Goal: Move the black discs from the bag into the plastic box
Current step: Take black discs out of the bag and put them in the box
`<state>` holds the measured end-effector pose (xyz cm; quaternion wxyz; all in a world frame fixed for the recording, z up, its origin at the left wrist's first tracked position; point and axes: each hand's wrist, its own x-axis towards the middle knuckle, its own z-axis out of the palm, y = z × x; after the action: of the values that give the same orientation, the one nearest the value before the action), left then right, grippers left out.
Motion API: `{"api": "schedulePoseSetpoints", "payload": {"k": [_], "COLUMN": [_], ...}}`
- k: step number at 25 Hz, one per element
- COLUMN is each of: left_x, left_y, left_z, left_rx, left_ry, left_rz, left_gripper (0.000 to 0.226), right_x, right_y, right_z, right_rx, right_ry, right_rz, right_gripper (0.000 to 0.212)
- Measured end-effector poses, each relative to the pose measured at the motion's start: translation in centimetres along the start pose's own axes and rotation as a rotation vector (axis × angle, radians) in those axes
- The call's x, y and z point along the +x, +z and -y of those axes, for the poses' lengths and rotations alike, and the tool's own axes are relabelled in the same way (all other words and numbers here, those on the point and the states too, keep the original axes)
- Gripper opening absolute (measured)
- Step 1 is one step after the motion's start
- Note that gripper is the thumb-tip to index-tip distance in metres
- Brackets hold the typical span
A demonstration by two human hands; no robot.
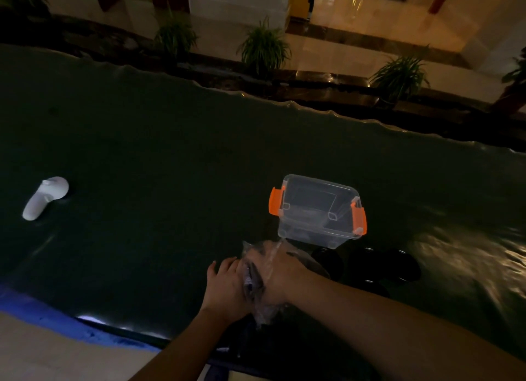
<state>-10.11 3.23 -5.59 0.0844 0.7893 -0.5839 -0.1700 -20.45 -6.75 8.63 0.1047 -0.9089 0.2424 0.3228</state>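
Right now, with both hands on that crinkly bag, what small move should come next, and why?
Probably lift one disc out of the clear bag, which both the left hand and right hand grip. The plastic box stands open just beyond, while several black discs lie on the table.

A white plastic handheld controller (44, 197) lies at nine o'clock on the dark green cloth-covered surface (159, 153), while beyond its far edge, from eleven to two o'clock, green leafy potted plants (264, 49) line a dark ledge before a glossy tiled floor (370, 19).
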Motion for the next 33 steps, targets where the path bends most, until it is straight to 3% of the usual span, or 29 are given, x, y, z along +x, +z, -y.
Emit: {"api": "schedulePoseSetpoints", "payload": {"k": [13,17,21,25,27,30,31,33], "left_x": [-0.3,-0.1,-0.2,-0.7,-0.4,1.3,2.1,3.9], "left_y": [-0.5,-1.4,-3.0,-6.9,-9.8,-15.1,-17.0,-20.4], "left_z": [-0.8,-1.2,-1.7,-1.4,-1.1,-2.9,-4.3,-7.7], "left_rx": [-0.191,-0.201,-0.204,-0.239,-0.297,-0.534,-0.646,-0.804], "left_ry": [-0.102,-0.162,-0.181,-0.166,-0.151,-0.143,-0.139,-0.081], "left_rz": [-0.033,0.022,0.112,0.262,0.176,-0.174,-0.255,-0.263], "left_gripper": [0.103,0.116,0.121,0.148,0.117,0.044,0.032,0.034], "right_x": [-4.3,-6.6,-9.4,-11.8,-12.4,-12.2,-11.8,-10.7], "right_y": [0.1,-1.3,-3.4,-6.6,-8.2,-9.9,-10.3,-10.6], "right_z": [-1.6,-2.4,-4.1,-6.9,-8.5,-10.5,-11.0,-11.8], "right_rx": [0.190,0.230,0.290,0.376,0.400,0.424,0.434,0.434], "right_ry": [0.000,-0.044,-0.089,-0.079,-0.047,-0.021,-0.022,-0.027], "right_rz": [-0.131,-0.138,-0.205,-0.305,-0.384,-0.512,-0.541,-0.575], "right_gripper": [0.107,0.117,0.102,0.086,0.085,0.086,0.087,0.088]}}
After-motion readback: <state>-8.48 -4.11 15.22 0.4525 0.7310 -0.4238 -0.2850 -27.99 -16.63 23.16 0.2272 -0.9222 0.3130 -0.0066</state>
